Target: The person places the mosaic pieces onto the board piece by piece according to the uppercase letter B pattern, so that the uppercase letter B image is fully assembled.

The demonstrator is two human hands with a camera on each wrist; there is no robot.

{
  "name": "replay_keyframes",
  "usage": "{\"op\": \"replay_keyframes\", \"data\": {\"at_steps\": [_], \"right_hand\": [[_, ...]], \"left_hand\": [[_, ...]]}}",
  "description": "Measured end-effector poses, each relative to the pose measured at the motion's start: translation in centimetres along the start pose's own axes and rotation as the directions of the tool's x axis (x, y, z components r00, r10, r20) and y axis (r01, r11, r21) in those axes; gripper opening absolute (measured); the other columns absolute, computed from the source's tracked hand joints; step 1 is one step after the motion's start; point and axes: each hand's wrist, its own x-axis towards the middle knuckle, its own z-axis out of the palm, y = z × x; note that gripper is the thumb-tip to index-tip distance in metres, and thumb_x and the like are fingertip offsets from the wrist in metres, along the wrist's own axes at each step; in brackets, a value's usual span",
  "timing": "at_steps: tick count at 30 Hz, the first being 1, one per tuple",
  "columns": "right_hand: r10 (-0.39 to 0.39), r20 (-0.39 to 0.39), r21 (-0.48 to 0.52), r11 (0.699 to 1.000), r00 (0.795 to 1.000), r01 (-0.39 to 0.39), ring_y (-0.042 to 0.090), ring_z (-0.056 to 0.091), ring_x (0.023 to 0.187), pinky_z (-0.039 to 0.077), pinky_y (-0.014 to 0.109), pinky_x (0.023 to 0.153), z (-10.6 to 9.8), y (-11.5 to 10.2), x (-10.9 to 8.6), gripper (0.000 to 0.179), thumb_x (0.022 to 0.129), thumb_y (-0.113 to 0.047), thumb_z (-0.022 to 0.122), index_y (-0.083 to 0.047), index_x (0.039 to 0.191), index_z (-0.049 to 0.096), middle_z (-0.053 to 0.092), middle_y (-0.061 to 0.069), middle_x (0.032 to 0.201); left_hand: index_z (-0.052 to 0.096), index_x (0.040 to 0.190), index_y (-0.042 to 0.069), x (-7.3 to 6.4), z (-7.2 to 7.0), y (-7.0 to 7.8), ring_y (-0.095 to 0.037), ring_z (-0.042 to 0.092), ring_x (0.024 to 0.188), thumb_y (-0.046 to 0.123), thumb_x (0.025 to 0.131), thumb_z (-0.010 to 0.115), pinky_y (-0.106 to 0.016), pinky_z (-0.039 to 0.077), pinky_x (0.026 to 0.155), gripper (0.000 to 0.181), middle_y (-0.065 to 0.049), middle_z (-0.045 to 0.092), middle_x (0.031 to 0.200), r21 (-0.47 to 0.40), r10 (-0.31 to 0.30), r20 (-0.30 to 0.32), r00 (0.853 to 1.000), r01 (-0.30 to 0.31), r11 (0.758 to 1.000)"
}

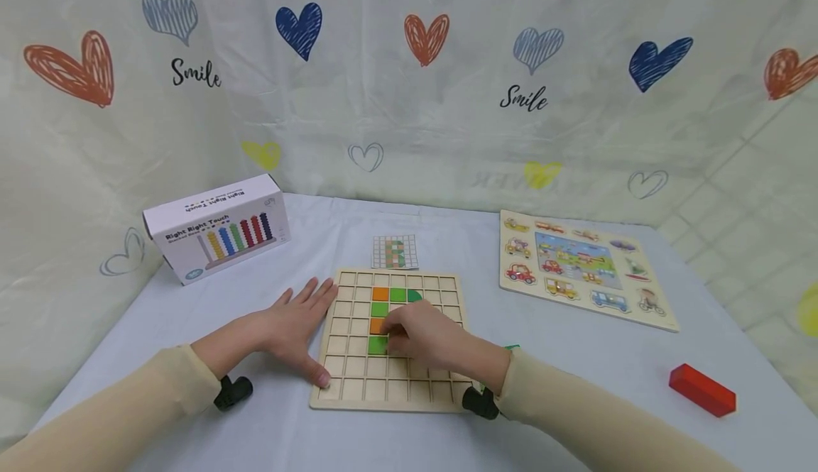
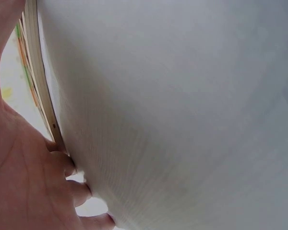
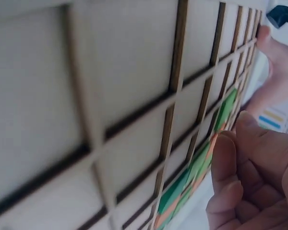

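A wooden grid board [image 1: 386, 397] lies on the table, with several tiles in its cells: an orange tile [image 1: 380, 293], green tiles [image 1: 378, 345] and a dark green rounded piece [image 1: 415, 295]. My left hand [image 1: 290, 326] rests on the board's left edge, fingers spread and thumb at the lower corner. My right hand [image 1: 422, 333] is over the middle of the board beside the lower orange and green tiles. In the right wrist view its thumb [image 3: 259, 139] and index finger come together and the other fingers curl; no piece shows between them.
A printed pattern card [image 1: 394, 252] lies behind the board. A white toy box [image 1: 224, 231] stands at back left, a vehicle puzzle board [image 1: 581, 262] lies at right, and a red block [image 1: 703, 390] lies at front right. Green bits [image 1: 513, 348] show by the right wrist.
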Motion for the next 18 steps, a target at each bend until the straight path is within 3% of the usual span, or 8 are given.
{"op": "replay_keyframes", "data": {"at_steps": [9,18], "right_hand": [[0.038,-0.047,0.010,0.999,0.998,-0.037,0.009,0.065,0.088,0.057,0.025,0.080,-3.2,4.5,-3.2,0.017,0.094,-0.005,0.072,-0.004,0.111,0.076,0.075,-0.001,0.099],[0.177,-0.104,-0.010,0.984,0.979,-0.178,0.011,0.064,0.089,0.056,0.024,0.076,-5.5,10.1,-7.2,0.019,0.093,-0.007,0.073,-0.007,0.112,0.075,0.075,-0.001,0.101]], "left_hand": [[0.011,0.162,-0.002,0.0,-0.1,0.0,-0.048,-0.001,0.158,0.074,0.063,0.083,-0.076,0.004,0.120,0.145,-0.022,0.004,0.172,-0.003,-0.001,0.007,1.000,0.001,1.000],[0.011,0.162,-0.003,0.1,0.1,-0.1,-0.048,-0.001,0.158,0.074,0.063,0.083,-0.076,0.005,0.120,0.145,-0.022,0.004,0.172,0.001,-0.005,0.008,1.000,0.005,1.000]]}}
